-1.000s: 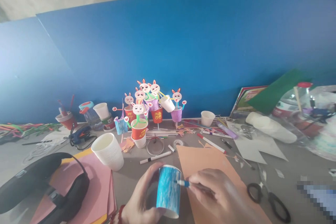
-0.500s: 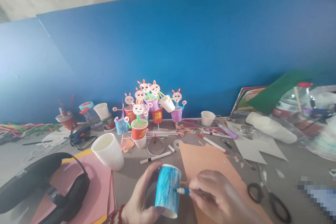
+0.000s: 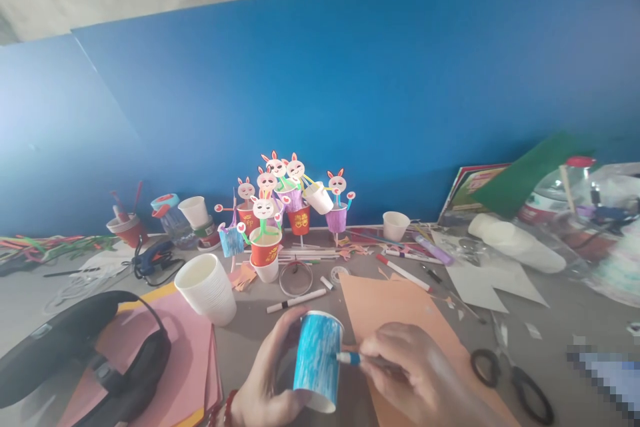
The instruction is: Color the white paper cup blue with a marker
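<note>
My left hand (image 3: 270,380) is wrapped round a paper cup (image 3: 318,361) whose side is streaked with blue colouring, white showing through in places. The cup is tilted, its rim at the top. In my right hand (image 3: 407,367) is a marker (image 3: 350,357) with a blue band near its tip, held like a pen. Its tip meets the cup's right side or lies very close to it. Just behind the cup lies another marker (image 3: 296,301). An orange paper sheet (image 3: 390,307) extends beneath my right hand.
Paper-cup rabbit figures (image 3: 265,243) stand against the blue panel. To the left are a stack of white cups (image 3: 206,290), pink paper (image 3: 193,353) and a black headset (image 3: 145,360). Black-handled scissors (image 3: 510,373) lie at right, near cut white paper (image 3: 483,287) and plastic bottles (image 3: 580,180).
The cup and my left hand have shifted slightly left and up. The marker tip has moved a little upward along the cup's side. Both hands keep their hold.
</note>
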Demonstrator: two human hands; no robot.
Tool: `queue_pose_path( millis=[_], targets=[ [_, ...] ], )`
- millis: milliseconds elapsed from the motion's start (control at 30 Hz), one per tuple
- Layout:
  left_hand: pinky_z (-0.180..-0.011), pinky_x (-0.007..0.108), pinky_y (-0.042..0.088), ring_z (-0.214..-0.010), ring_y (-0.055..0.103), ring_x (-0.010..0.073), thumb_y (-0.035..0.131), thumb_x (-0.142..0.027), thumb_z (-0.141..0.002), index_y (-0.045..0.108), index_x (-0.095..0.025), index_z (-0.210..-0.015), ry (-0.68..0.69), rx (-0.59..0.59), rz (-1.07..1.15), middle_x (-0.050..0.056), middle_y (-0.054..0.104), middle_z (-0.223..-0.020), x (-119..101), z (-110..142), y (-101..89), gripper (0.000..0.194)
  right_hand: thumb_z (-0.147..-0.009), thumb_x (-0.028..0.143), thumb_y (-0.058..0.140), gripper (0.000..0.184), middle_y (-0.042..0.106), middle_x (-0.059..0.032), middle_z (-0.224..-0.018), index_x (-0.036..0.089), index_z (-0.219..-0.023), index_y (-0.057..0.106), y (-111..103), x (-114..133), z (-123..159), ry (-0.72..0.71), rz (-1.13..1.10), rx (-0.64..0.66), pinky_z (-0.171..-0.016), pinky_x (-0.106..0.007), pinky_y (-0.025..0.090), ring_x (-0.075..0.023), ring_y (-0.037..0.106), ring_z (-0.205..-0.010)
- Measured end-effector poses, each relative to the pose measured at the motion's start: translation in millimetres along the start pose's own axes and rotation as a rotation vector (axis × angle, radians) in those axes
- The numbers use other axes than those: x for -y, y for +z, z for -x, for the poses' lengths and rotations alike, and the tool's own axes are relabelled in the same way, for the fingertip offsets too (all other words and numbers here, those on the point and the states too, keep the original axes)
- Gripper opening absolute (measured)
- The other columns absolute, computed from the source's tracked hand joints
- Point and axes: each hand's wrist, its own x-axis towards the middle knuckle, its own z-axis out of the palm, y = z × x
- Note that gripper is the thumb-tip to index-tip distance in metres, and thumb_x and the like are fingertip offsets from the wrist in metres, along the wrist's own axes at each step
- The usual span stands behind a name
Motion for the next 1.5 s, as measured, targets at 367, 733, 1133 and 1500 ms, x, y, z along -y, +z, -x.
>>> queue_pose_path(
  millis=[367, 733, 1133, 1500],
  targets=[
    [-0.102, 0.052, 0.046, -0.125, 0.056, 0.0403, 0.068, -0.051, -0.084, 0.037, -0.031, -0.148, 0.023, -0.005, -0.042, 0.015, 0.052, -0.141, -0.2, 1.7, -0.7, 0.073, -0.100, 0.030, 0.043, 0.027, 0.062, 0.0020, -0.063, 0.023, -0.078, 0.056, 4.1, -1.8, 0.6, 0.099, -0.021, -0.009, -0.056, -0.022, 0.039, -0.0136, 0.056, -0.056],
    [-0.107, 0.057, 0.042, -0.132, 0.050, 0.0434, 0.066, -0.052, -0.085, 0.036, -0.028, -0.149, -0.009, 0.016, -0.087, 0.017, 0.049, -0.145, 5.3, 6.8, -5.4, 0.075, -0.102, 0.031, 0.040, 0.030, 0.054, 0.0048, -0.059, 0.023, -0.077, 0.053, 3.2, -4.7, 0.1, 0.105, 0.054, -0.017, -0.053, -0.022, 0.037, -0.0122, 0.051, -0.052],
    [-0.104, 0.056, 0.044, -0.129, 0.051, 0.0430, 0.066, -0.055, -0.084, 0.036, -0.032, -0.148, -0.014, -0.007, -0.092, 0.015, 0.050, -0.144, 3.6, 6.1, -3.4, 0.075, -0.102, 0.032, 0.040, 0.029, 0.055, 0.0051, -0.060, 0.024, -0.077, 0.052, 2.8, -4.7, 0.7, 0.114, 0.013, 0.004, -0.054, -0.022, 0.037, -0.0123, 0.053, -0.054],
    [-0.107, 0.051, 0.042, -0.132, 0.049, 0.0407, 0.068, -0.054, -0.083, 0.039, -0.032, -0.146, -0.020, -0.038, 0.022, 0.013, 0.048, -0.144, 1.2, 1.4, -1.7, 0.073, -0.101, 0.033, 0.040, 0.029, 0.052, 0.0051, -0.060, 0.024, -0.074, 0.047, 5.7, -5.5, -0.7, 0.173, -0.038, 0.022, -0.055, -0.023, 0.035, -0.0132, 0.049, -0.054]
  ],
)
